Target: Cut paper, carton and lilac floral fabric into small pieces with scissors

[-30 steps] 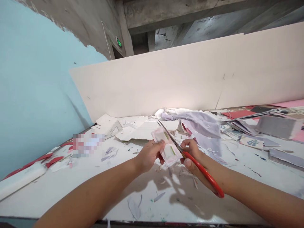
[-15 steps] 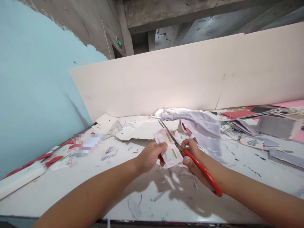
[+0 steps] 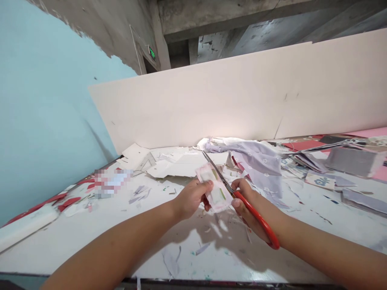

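Observation:
Between the thumb and fingers of my left hand is a small pale pink piece with green marks; whether it is paper or cloth I cannot tell. My right hand is closed round the red handles of a pair of scissors. The blades point away from me and to the left, along the right edge of the pale pink piece, and look nearly closed. Both hands are raised over the table, casting shadows on it.
The white table is strewn with paper scraps. Lilac flowered cloth lies bunched behind my hands. White board pieces lie at the back, grey and printed pieces at the right. A pale panel stands along the back edge.
The scissors and my right hand have shifted very slightly, with the blades a little closer together. My left hand and the pale pink piece stay in place.

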Action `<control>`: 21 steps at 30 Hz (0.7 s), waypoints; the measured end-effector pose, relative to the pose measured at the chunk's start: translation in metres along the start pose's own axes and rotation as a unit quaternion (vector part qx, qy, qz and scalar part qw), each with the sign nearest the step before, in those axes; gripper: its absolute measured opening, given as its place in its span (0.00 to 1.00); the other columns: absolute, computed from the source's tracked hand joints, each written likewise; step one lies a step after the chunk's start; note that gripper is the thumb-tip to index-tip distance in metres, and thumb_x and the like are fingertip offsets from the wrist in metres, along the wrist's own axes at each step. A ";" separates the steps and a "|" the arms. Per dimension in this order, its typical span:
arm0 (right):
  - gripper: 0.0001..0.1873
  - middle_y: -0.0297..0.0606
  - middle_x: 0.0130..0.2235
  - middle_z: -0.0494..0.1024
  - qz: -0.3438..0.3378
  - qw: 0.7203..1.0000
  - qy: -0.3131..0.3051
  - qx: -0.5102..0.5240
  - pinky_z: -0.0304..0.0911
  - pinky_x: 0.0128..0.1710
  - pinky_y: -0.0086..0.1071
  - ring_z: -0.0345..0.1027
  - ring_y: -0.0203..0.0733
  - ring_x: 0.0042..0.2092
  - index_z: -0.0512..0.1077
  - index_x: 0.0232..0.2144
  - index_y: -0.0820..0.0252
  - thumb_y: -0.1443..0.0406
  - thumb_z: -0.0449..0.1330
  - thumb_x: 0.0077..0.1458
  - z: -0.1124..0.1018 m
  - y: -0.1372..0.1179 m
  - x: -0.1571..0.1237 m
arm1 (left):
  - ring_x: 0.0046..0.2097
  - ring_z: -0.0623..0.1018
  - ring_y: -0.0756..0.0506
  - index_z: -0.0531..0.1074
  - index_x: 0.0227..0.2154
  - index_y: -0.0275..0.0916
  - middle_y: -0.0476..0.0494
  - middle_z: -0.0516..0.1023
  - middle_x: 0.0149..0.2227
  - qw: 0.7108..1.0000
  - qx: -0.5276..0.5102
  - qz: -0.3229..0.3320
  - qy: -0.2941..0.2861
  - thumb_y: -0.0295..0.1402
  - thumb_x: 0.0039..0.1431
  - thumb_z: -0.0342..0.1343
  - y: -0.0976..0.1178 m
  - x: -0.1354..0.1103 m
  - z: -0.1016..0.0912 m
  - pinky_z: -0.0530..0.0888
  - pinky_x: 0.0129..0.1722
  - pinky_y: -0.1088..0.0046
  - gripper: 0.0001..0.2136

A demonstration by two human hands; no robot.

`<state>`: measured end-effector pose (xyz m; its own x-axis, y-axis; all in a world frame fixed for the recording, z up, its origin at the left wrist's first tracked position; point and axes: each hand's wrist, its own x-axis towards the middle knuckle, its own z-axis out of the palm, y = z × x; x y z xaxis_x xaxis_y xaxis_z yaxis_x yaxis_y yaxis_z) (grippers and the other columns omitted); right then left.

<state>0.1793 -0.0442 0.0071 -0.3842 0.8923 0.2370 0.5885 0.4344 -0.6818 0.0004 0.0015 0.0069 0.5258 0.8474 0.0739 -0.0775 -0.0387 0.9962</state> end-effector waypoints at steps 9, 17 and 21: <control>0.21 0.26 0.20 0.62 0.025 0.998 0.043 0.039 0.54 0.20 0.29 0.56 0.35 0.20 0.51 0.35 0.55 0.45 0.43 0.53 -0.001 0.009 0.002 | 0.17 0.66 0.53 0.70 0.18 0.33 0.49 0.67 0.15 0.999 -0.042 0.013 -0.006 0.48 0.46 0.55 -0.003 0.002 -0.002 0.63 0.16 0.78 0.19; 0.21 0.27 0.23 0.66 0.044 0.949 0.110 0.291 0.56 0.16 0.26 0.57 0.32 0.19 0.50 0.32 0.54 0.43 0.42 0.54 -0.003 0.018 0.011 | 0.20 0.66 0.53 0.69 0.19 0.34 0.49 0.67 0.17 0.999 -0.046 0.014 0.022 0.46 0.48 0.55 -0.003 0.006 -0.009 0.64 0.20 0.78 0.17; 0.24 0.32 0.26 0.70 0.031 0.948 0.097 0.303 0.66 0.28 0.36 0.67 0.39 0.27 0.49 0.39 0.54 0.43 0.42 0.53 -0.004 0.025 0.011 | 0.22 0.65 0.54 0.68 0.23 0.35 0.50 0.68 0.20 0.995 -0.066 0.029 0.073 0.42 0.49 0.55 -0.002 0.008 -0.011 0.63 0.22 0.78 0.13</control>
<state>0.1922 -0.0229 -0.0044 -0.1898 0.9453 0.2652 0.0673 0.2820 -0.9570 -0.0045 0.0147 0.0050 0.3889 0.9141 0.1144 -0.2207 -0.0282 0.9749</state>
